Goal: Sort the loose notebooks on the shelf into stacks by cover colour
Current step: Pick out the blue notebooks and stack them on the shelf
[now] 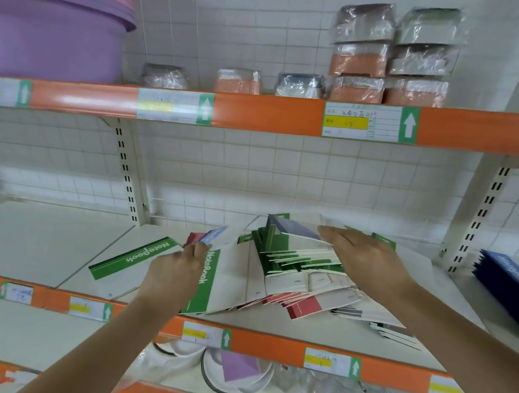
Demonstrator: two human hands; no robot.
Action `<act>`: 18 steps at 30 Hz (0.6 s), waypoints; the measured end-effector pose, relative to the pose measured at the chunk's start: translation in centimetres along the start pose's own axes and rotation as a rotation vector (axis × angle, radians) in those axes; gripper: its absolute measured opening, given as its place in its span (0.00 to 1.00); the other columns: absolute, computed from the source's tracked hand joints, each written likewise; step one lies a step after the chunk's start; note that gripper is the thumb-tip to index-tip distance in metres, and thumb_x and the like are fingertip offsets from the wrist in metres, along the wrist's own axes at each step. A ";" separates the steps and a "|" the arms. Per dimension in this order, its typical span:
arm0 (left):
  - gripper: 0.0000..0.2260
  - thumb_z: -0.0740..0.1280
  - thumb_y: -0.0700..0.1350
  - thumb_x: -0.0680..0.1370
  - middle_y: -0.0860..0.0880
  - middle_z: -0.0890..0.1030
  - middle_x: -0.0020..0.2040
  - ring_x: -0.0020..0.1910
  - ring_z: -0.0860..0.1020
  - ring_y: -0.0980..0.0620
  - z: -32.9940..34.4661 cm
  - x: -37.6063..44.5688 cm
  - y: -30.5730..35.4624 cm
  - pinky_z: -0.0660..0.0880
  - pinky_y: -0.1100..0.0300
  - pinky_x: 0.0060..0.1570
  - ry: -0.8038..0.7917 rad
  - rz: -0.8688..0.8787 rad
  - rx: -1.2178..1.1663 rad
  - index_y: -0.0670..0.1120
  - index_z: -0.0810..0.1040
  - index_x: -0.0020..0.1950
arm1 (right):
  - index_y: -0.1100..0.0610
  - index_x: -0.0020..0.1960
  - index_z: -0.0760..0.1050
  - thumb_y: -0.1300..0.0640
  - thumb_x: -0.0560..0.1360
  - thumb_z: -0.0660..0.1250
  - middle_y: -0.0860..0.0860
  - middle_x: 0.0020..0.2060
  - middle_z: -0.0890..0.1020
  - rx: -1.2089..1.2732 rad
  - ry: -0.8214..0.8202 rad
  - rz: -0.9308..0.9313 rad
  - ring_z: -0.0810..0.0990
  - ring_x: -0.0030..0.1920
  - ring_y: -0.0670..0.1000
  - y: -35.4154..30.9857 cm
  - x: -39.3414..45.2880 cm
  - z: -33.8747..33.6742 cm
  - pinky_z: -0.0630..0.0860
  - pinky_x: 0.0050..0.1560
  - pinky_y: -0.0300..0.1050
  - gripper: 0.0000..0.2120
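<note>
Notebooks: I saw a loose heap in the middle of the shelf; thin flat card covers, mostly white w/ green bands, some red-edged ones low in the pile.
Green notebook: one lay flat by itself, just left of the heap, "NoteBook" printed on its green band.
Left hand: it pinched the top edge of a green/white notebook at the heap's left side, thumb and fingers clamped on the cover.
Right hand: it lay palm down on the fanned green ones, fingers straight and close together, tips at a blue-grey cover.
Blue stack: dark blue notebooks sat at far right of the same shelf, apart from the heap.
Above: purple and pink plastic basins nested at left; plastic-wrapped boxes stacked at right, glossy film.
Below: bowls and clear glassware, partly hidden by the shelf edge.
Shelf and room: cream boards, orange front strips w/ price tags, slotted uprights, white tiled wall behind.
</note>
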State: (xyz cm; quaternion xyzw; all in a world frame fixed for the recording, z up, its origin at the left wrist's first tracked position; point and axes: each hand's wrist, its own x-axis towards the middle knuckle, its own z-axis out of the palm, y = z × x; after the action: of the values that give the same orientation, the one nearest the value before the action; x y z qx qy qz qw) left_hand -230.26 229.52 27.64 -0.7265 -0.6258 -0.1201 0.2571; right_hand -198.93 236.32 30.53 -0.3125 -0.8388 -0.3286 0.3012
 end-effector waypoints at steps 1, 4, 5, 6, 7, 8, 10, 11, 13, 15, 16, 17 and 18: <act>0.20 0.78 0.28 0.49 0.46 0.71 0.22 0.12 0.65 0.51 -0.2 0.4 0.3 0.51 0.71 0.23 0.014 0.010 0.013 0.36 0.79 0.38 | 0.56 0.59 0.73 0.76 0.49 0.76 0.52 0.43 0.85 0.018 -0.010 0.013 0.83 0.35 0.52 0.6 -0.8 -0.2 0.77 0.27 0.41 0.40; 0.18 0.77 0.28 0.54 0.45 0.73 0.24 0.13 0.66 0.50 -0.5 1.6 1.6 0.52 0.69 0.22 0.069 0.033 0.045 0.36 0.79 0.41 | 0.59 0.58 0.78 0.75 0.52 0.77 0.54 0.47 0.85 0.040 -0.030 0.035 0.85 0.41 0.53 2.5 -3.0 -1.7 0.80 0.35 0.44 0.36; 0.18 0.76 0.26 0.55 0.45 0.73 0.24 0.13 0.67 0.50 -0.6 2.0 2.1 0.54 0.68 0.21 0.100 0.047 0.034 0.35 0.79 0.42 | 0.60 0.56 0.80 0.75 0.52 0.76 0.55 0.47 0.85 0.020 -0.031 0.038 0.85 0.41 0.53 3.2 -3.6 -2.3 0.80 0.36 0.44 0.33; 0.18 0.74 0.25 0.55 0.45 0.73 0.24 0.14 0.67 0.50 -0.7 2.5 2.7 0.55 0.68 0.21 0.132 0.066 0.015 0.35 0.79 0.42 | 0.61 0.55 0.81 0.76 0.51 0.76 0.55 0.47 0.85 -0.006 -0.040 0.051 0.85 0.41 0.53 3.8 -4.1 -3.1 0.80 0.36 0.43 0.32; 0.19 0.71 0.23 0.55 0.45 0.73 0.24 0.14 0.67 0.51 -0.9 2.9 3.4 0.56 0.68 0.21 0.167 0.089 -0.005 0.34 0.78 0.43 | 0.61 0.54 0.82 0.76 0.50 0.76 0.54 0.47 0.85 -0.037 -0.049 0.069 0.85 0.42 0.53 4.4 -4.7 -3.8 0.80 0.36 0.42 0.32; 0.18 0.68 0.23 0.55 0.45 0.73 0.24 0.14 0.67 0.51 -1.0 3.3 4.1 0.56 0.69 0.22 0.199 0.117 -0.019 0.35 0.78 0.43 | 0.61 0.54 0.82 0.75 0.50 0.76 0.53 0.47 0.85 -0.063 -0.061 0.089 0.85 0.42 0.52 5.2 -5.4 -4.4 0.79 0.37 0.41 0.33; 0.16 0.62 0.25 0.60 0.45 0.73 0.25 0.15 0.67 0.52 -1.4 4.3 5.6 0.54 0.69 0.24 0.263 0.167 -0.020 0.36 0.76 0.45 | 0.60 0.56 0.81 0.74 0.52 0.77 0.53 0.49 0.85 -0.101 -0.073 0.127 0.85 0.44 0.52 6.9 -7.2 -5.3 0.80 0.39 0.41 0.33; 0.15 0.59 0.26 0.62 0.45 0.73 0.25 0.15 0.67 0.52 -1.5 4.8 6.4 0.54 0.69 0.23 0.283 0.181 -0.018 0.36 0.75 0.46 | 0.61 0.56 0.81 0.74 0.53 0.77 0.54 0.49 0.85 -0.108 -0.074 0.136 0.85 0.44 0.52 7.8 -8.2 -5.8 0.80 0.39 0.42 0.32; 0.16 0.63 0.26 0.60 0.44 0.73 0.26 0.16 0.69 0.50 -1.8 5.8 8.3 0.54 0.67 0.22 0.317 0.211 -0.019 0.36 0.76 0.46 | 0.59 0.56 0.81 0.72 0.56 0.77 0.52 0.48 0.85 -0.134 -0.090 0.166 0.85 0.42 0.50 9.5 -9.9 -6.9 0.80 0.39 0.40 0.28; 0.18 0.64 0.24 0.59 0.44 0.74 0.26 0.17 0.71 0.49 -2.0 6.7 10.3 0.56 0.66 0.20 0.358 0.249 -0.004 0.35 0.76 0.45 | 0.55 0.55 0.82 0.67 0.61 0.78 0.48 0.46 0.85 -0.219 -0.083 0.210 0.84 0.41 0.46 11.1 -11.6 -7.9 0.78 0.37 0.37 0.24; 0.17 0.62 0.24 0.60 0.44 0.74 0.26 0.17 0.71 0.48 -2.0 7.2 11.4 0.58 0.66 0.18 0.375 0.261 -0.002 0.36 0.75 0.46 | 0.56 0.55 0.81 0.67 0.62 0.77 0.49 0.46 0.85 -0.207 -0.076 0.225 0.84 0.41 0.48 12.0 -12.7 -8.1 0.79 0.36 0.39 0.23; 0.18 0.63 0.24 0.61 0.44 0.74 0.27 0.18 0.71 0.48 -2.0 7.7 12.5 0.60 0.65 0.18 0.385 0.264 -0.008 0.36 0.74 0.48 | 0.58 0.56 0.80 0.68 0.63 0.74 0.51 0.47 0.85 -0.180 -0.065 0.232 0.85 0.41 0.52 13.0 -13.8 -8.3 0.79 0.35 0.42 0.22; 0.19 0.66 0.23 0.61 0.44 0.76 0.29 0.18 0.71 0.48 -2.0 8.1 13.7 0.62 0.64 0.18 0.382 0.262 -0.019 0.37 0.73 0.49 | 0.59 0.56 0.79 0.70 0.64 0.73 0.53 0.48 0.84 -0.157 -0.054 0.239 0.85 0.42 0.54 14.1 -15.1 -8.5 0.80 0.34 0.46 0.22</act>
State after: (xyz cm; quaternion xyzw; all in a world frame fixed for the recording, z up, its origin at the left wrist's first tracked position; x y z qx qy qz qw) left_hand -215.16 234.19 30.33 -0.7681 -0.4648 -0.2269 0.3776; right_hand -176.79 233.36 30.04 -0.4414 -0.7751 -0.3467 0.2902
